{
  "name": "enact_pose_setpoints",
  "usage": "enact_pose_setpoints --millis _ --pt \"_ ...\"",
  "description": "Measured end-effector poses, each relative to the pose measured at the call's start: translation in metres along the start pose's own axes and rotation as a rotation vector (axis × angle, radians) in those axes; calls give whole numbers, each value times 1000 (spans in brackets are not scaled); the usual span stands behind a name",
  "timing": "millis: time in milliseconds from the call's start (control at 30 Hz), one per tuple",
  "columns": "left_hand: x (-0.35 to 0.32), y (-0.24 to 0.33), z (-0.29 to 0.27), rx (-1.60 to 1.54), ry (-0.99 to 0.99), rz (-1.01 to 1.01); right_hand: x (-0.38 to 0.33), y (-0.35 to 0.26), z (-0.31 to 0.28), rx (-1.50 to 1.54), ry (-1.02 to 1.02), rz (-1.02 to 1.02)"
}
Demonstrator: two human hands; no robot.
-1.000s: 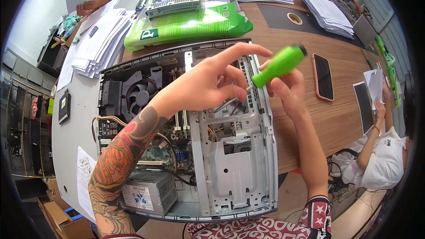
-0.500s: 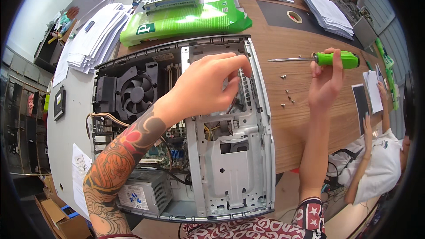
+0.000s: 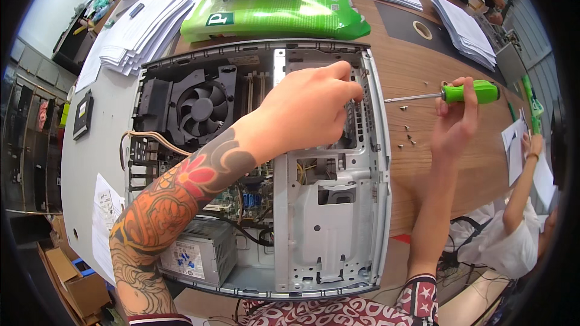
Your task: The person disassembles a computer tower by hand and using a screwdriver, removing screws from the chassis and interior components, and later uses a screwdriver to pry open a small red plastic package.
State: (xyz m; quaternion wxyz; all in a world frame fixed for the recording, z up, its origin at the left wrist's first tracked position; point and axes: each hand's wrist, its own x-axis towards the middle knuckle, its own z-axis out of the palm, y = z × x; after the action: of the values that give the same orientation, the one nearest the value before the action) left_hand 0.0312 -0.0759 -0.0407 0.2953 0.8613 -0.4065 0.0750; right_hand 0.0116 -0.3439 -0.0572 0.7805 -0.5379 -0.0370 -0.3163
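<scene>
Open computer case (image 3: 326, 247) on the wooden worktop (image 3: 423, 163), both hands busy.
The case fills the centre; the left hand (image 3: 308, 111) reaches in, fingers pinched at its 2 o'clock edge. At 3 o'clock, the right hand (image 3: 453, 124) grips a green-handled screwdriver (image 3: 468, 92) above loose screws (image 3: 406, 136).

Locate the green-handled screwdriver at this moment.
In the head view the green-handled screwdriver is on the right, held in the right hand above the wooden table, just right of the open computer case, with loose screws below its shaft.
</scene>
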Motion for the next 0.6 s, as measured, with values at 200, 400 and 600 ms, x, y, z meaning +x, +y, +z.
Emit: enact_pose_setpoints --millis 200,400,600 --pt "0 0 1 26 3 15 1 -1 4 -33 -61 22" --pt "-3 -1 0 81 22 15 1 6 11 -101 18 130" --pt "1 -3 5 126 96 41 5 17 1 -171 4 240"
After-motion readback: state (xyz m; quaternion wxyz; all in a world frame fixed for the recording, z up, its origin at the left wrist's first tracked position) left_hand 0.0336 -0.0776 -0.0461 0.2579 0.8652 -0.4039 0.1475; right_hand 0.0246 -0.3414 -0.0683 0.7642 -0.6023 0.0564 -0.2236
